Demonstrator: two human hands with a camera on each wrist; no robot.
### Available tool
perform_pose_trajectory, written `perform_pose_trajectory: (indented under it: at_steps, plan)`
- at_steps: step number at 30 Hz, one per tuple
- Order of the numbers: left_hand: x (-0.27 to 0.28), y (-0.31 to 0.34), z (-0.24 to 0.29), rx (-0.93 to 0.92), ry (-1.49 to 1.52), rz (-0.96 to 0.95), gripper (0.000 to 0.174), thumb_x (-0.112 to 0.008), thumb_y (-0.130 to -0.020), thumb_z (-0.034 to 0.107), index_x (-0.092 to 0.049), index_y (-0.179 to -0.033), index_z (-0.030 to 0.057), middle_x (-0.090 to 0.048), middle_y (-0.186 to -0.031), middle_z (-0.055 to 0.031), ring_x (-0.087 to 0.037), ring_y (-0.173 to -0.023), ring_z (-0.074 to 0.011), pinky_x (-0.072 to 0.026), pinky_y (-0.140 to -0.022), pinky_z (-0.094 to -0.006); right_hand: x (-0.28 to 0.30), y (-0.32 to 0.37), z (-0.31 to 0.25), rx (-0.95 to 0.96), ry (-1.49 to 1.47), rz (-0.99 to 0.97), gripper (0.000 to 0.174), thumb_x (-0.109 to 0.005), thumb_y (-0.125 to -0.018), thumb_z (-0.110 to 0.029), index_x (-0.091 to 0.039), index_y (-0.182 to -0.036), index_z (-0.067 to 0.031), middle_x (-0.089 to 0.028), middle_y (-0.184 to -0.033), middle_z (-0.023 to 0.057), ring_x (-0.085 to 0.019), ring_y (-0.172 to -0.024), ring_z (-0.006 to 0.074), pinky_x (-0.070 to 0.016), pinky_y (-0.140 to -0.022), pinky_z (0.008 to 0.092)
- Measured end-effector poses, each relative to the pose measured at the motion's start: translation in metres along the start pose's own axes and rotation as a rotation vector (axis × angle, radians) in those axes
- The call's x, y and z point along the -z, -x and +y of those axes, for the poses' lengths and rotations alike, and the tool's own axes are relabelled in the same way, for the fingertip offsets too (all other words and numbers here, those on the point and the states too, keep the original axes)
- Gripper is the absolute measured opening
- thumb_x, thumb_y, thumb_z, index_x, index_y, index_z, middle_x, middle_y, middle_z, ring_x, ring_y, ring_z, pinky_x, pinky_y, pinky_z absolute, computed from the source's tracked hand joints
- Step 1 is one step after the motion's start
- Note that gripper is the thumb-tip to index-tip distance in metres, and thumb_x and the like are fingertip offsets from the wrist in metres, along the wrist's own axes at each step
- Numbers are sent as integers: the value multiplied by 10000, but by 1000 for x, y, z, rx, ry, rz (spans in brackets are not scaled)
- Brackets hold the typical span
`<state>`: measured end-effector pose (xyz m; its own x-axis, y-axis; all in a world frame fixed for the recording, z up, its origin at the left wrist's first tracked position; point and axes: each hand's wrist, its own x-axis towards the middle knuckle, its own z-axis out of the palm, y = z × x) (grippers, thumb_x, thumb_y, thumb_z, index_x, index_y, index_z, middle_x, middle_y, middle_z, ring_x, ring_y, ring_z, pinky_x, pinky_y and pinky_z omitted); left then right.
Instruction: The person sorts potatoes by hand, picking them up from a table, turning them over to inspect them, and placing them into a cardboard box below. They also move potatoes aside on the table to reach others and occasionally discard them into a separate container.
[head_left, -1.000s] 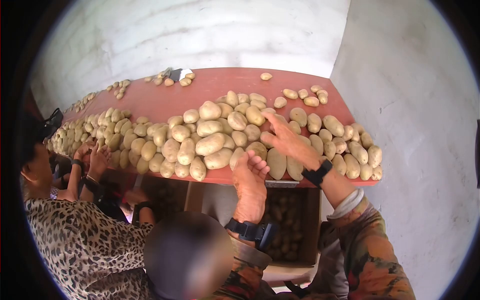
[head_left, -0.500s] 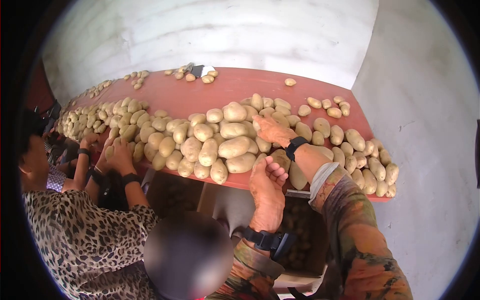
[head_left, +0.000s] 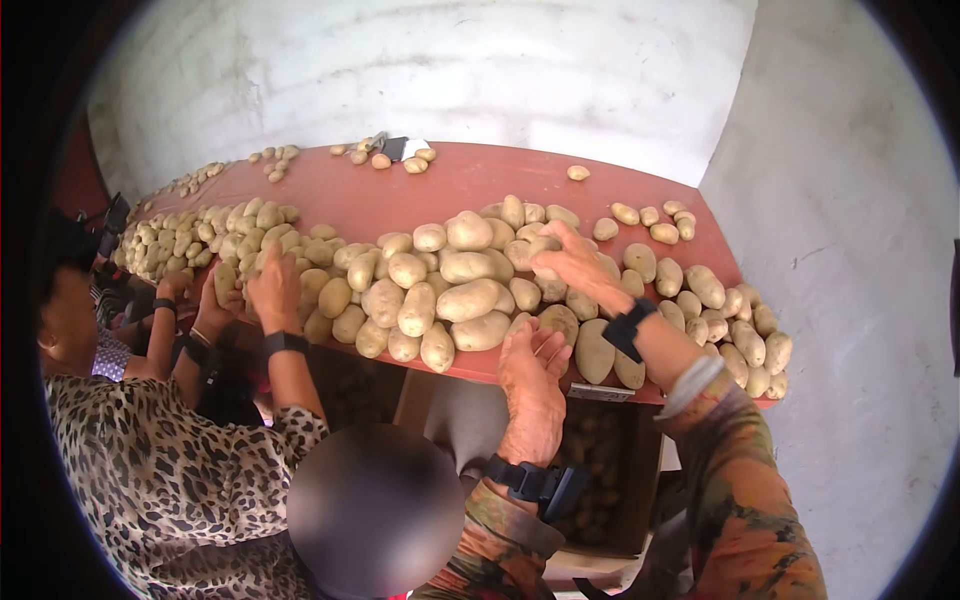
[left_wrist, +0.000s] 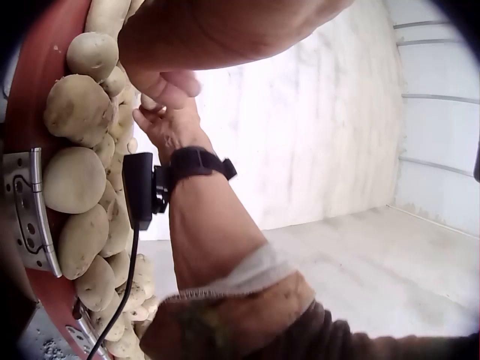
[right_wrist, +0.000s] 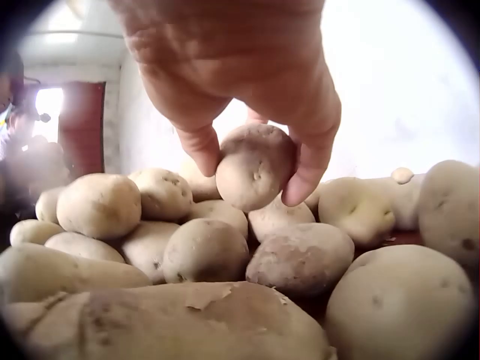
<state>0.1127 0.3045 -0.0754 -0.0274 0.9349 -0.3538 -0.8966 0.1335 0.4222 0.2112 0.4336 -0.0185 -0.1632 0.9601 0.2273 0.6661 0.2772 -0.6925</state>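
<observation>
A potato (right_wrist: pixel 253 174) is pinched between the thumb and fingers of my right hand (head_left: pixel 580 265), low over the pile. In the right wrist view that hand (right_wrist: pixel 244 67) comes down from above, and other potatoes lie right below and around the held one. My left hand (head_left: pixel 532 385) is at the front edge of the red table (head_left: pixel 480 172), palm turned up and fingers loosely bent, nothing in it. Close beside its fingertips lie a potato (head_left: pixel 559 321) and a larger, longer potato (head_left: pixel 594 352).
More potatoes (head_left: pixel 467 268) are heaped along the table's front, with several small ones (head_left: pixel 664 232) at the back right. Below stands a box of potatoes (head_left: pixel 600 470). A person in a leopard-print top (head_left: pixel 170 470) works close on the left; a wall (head_left: pixel 850 300) bounds the right.
My right hand has reached into the pile and lifted slightly, now gripping a potato. My left hand stays palm up at the table edge. The neighbour's hands have shifted among their potatoes.
</observation>
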Motion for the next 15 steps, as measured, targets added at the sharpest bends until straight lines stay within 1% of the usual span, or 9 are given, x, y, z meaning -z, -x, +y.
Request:
perform_pose_trajectory:
  at_steps: [1, 4, 6, 8, 10, 11, 13, 14, 15]
  plan:
    - [0, 0, -2, -4, -26, 17, 384, -502, -927, 307, -502, -1197, 34, -552, -1095, -105, -563, -979, -205, -500, -824, -384, 6, 14, -4, 1, 1, 1, 500, -652, -732, -241, -509, -1177, -64, -592, -1042, 168, -566, -994, 279, -451, -844, 359]
    - [-4, 2, -6, 40, -38, 24, 493, -513, -925, 366, -426, -1287, 42, -476, -1246, -123, -519, -1107, -227, -482, -880, -409, 23, 63, -25, -9, -78, -186, 460, -647, -743, -252, -536, -1148, -63, -593, -1036, 183, -577, -968, 269, -464, -831, 356]
    - [-9, 8, -8, 34, 3, -54, 514, -519, -920, 394, -420, -1295, 57, -487, -1242, -111, -513, -1123, -231, -475, -891, -417, 26, 96, -34, -6, -201, -323, 427, -644, -785, -252, -549, -1168, -89, -579, -1011, 100, -547, -955, 182, -446, -823, 323]
    - [-11, 10, -10, 22, 42, -129, 536, -526, -914, 422, -414, -1303, 71, -498, -1238, -100, -508, -1140, -235, -467, -903, -425, 28, 120, -36, 68, -170, -228, 426, -639, -800, -245, -544, -1183, -83, -581, -1016, 87, -543, -969, 170, -446, -833, 318]
    - [-12, 10, -14, 60, 4, -110, 454, -506, -915, 422, -496, -1217, 84, -560, -1128, -67, -587, -952, -190, -508, -719, -332, 28, 136, -28, 157, -193, -95, 382, -610, -853, -192, -535, -1204, -61, -580, -1047, 50, -533, -1001, 135, -440, -867, 297]
    - [-12, 11, -15, 62, -2, -112, 454, -506, -915, 422, -496, -1217, 84, -560, -1128, -67, -587, -952, -190, -508, -719, -332, 26, 140, -18, 155, -196, -90, 382, -610, -853, -192, -535, -1204, -61, -580, -1047, 50, -533, -1001, 135, -440, -867, 297]
    - [-19, 21, -8, 94, -143, -81, 423, -517, -907, 437, -542, -1140, 84, -620, -952, -47, -628, -757, -176, -502, -569, -292, 26, 145, 3, 156, -341, 75, 330, -602, -856, -147, -560, -1161, -28, -606, -1047, 104, -575, -942, 151, -469, -825, 286]
    - [-20, 21, -9, 96, -150, -83, 423, -517, -907, 437, -542, -1140, 84, -620, -952, -47, -628, -757, -176, -502, -569, -292, 28, 146, 11, 153, -344, 82, 330, -602, -856, -147, -560, -1161, -28, -606, -1047, 104, -575, -942, 151, -469, -825, 286]
    - [-21, 21, -10, 83, -205, -120, 412, -522, -903, 456, -552, -1093, 92, -627, -876, -48, -618, -674, -168, -476, -519, -273, 31, 148, 19, 151, -356, 98, 292, -586, -869, -120, -566, -1142, -19, -608, -1036, 87, -570, -943, 135, -463, -832, 273]
